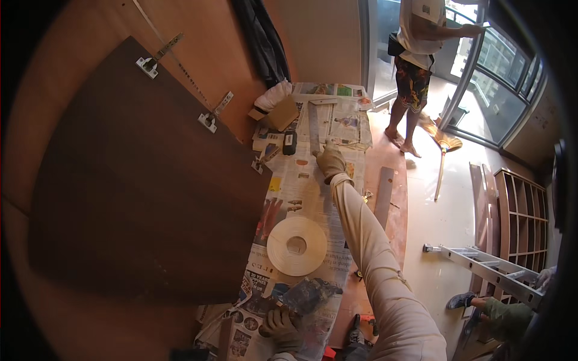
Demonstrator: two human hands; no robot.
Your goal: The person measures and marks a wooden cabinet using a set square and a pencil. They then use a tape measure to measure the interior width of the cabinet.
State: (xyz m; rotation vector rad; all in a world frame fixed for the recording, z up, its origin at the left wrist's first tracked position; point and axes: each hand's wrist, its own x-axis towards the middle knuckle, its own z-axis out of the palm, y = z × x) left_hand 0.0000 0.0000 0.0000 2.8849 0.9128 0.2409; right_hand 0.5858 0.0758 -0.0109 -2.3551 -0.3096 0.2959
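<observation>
My right hand [332, 163], in a tan work glove, is closed on the near end of an L-shaped metal square [314, 123], which lies on a newspaper-covered bench. My left hand [282, 330], also gloved, rests low on the newspaper [301, 171] with its fingers spread. Beside it lies a crumpled dark plastic bag [307, 296]. Between my hands sits a wide roll of pale edge-banding tape [281, 248]. To the left, a large dark brown door panel [144, 180] carries metal hinges [208, 122] along its edge.
A small cardboard box [282, 114] and a black case [289, 143] sit beyond the panel. A grey strip [384, 195] lies right of my arm. On the floor are a broom [442, 150], a ladder [494, 271] and a shelf unit [522, 210]. Two other people are nearby.
</observation>
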